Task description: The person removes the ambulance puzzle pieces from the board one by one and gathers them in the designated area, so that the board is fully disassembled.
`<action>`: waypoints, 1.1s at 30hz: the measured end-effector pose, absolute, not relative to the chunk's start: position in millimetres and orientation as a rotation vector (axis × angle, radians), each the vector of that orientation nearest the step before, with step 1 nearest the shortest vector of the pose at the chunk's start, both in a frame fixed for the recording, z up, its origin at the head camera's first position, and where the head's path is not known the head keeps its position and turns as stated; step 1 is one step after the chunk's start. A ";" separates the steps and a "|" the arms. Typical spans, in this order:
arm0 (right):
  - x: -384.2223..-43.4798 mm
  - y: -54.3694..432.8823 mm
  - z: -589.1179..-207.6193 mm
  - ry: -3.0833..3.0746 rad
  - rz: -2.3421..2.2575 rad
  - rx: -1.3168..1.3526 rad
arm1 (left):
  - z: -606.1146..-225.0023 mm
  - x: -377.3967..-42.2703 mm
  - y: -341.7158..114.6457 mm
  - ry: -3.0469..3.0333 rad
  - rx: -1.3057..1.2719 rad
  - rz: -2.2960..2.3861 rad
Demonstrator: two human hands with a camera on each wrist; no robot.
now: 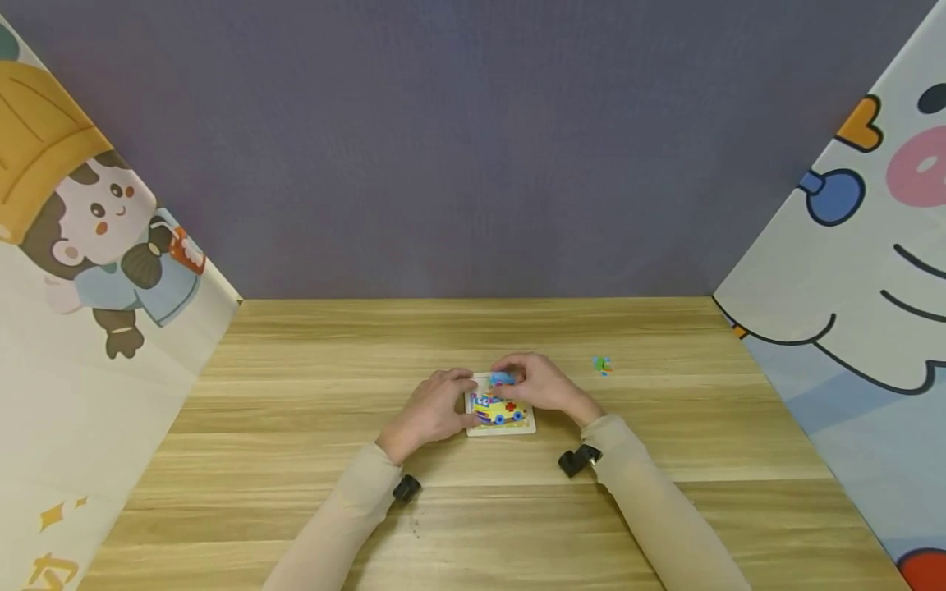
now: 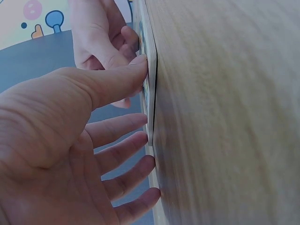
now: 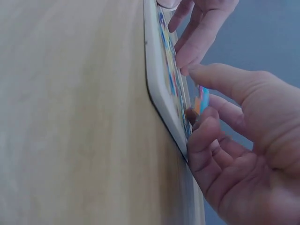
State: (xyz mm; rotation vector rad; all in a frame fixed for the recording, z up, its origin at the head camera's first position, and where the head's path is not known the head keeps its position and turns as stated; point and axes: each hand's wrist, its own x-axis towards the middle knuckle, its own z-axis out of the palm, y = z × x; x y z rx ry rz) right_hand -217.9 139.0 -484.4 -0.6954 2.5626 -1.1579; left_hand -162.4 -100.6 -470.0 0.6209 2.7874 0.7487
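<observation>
A small jigsaw puzzle board (image 1: pixel 502 431) with a pale frame lies flat on the table. A yellow ambulance with a red cross and blue wheels fills its lower part. My left hand (image 1: pixel 434 410) rests along the board's left side. In the left wrist view its thumb touches the board's face near the edge, with the other fingers spread and fairly straight. Over the board's upper right, my right hand (image 1: pixel 543 384) pinches a light blue puzzle piece (image 3: pixel 205 99) between thumb and fingers. That piece appears tilted in the right wrist view, and fingers partly cover it.
To the right of the board lies a small green, blue and orange puzzle piece (image 1: pixel 602 365), or a few together; I cannot tell which. The wood-grain table (image 1: pixel 332 345) meets a grey back wall (image 1: pixel 473 164). Panels with cartoon prints stand at both sides.
</observation>
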 end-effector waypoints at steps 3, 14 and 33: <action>-218.6 141.4 -483.3 2.569 -1.166 -0.684 | -469.7 -162.4 -100.2 2.785 0.615 0.755; -220.2 149.5 -481.9 2.553 -1.148 -0.664 | -466.9 -161.7 -99.5 2.796 0.608 0.757; -217.2 172.5 -484.9 2.646 -1.191 -0.659 | -469.2 -160.6 -99.8 2.793 0.606 0.752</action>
